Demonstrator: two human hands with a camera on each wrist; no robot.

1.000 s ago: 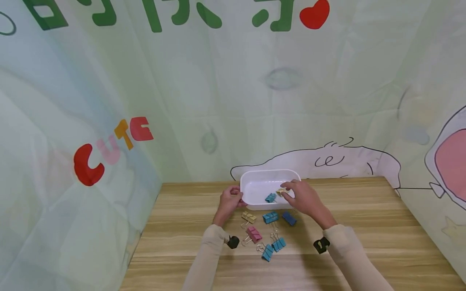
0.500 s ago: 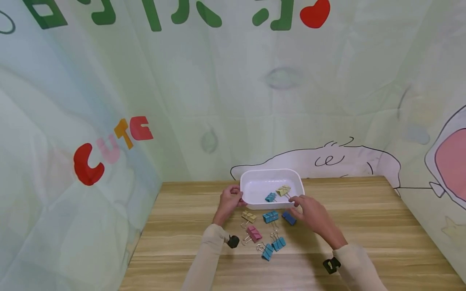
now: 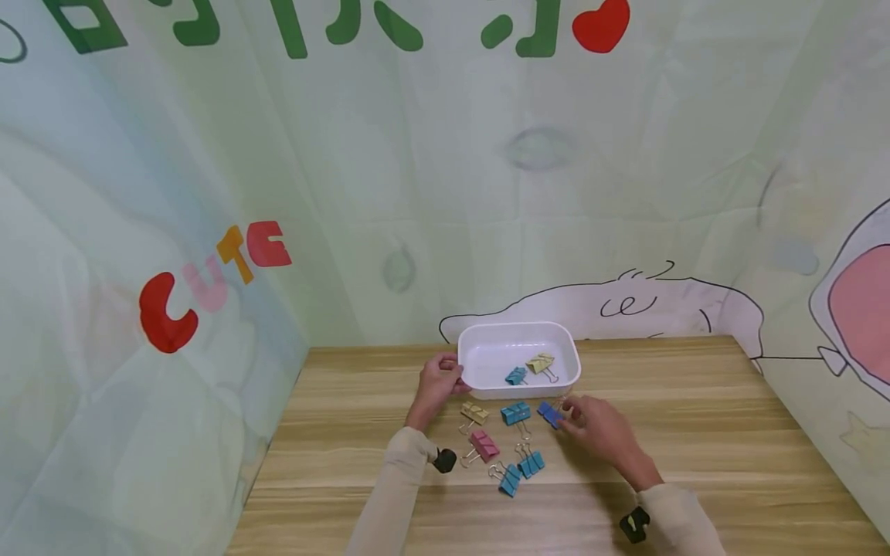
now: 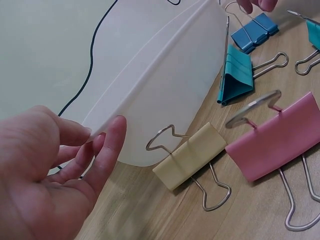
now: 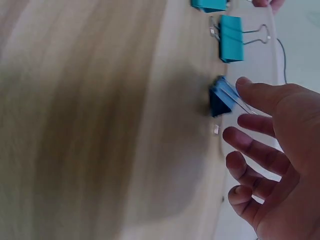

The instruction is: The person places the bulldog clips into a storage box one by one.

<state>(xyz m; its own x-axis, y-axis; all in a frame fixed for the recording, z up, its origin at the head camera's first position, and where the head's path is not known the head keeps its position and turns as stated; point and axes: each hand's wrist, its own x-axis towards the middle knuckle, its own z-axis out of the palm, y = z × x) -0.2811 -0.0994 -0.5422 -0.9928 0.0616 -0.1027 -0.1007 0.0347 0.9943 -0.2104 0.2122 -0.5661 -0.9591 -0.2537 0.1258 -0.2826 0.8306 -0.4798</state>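
Since 1 s ago, right hand (image 3: 599,429) was withdrawn from white tray (image 3: 487,386) to dark-blue clip (image 3: 551,415), fingers loosely spread, touching it, no grip yet. Left hand (image 3: 438,382) was curled on tray rim. Approx. 2 clips were binned; 6 were left on surface (image 3: 695,432).

Right hand (image 5: 285,165) has its fingers spread loose, and the top fingertip (image 5: 246,87) is touching the wire handle of a dark blue binder clip (image 5: 221,96) lying on the wooden table (image 5: 100,125). Past that fingertip sits a teal clip (image 5: 231,31), well apart.
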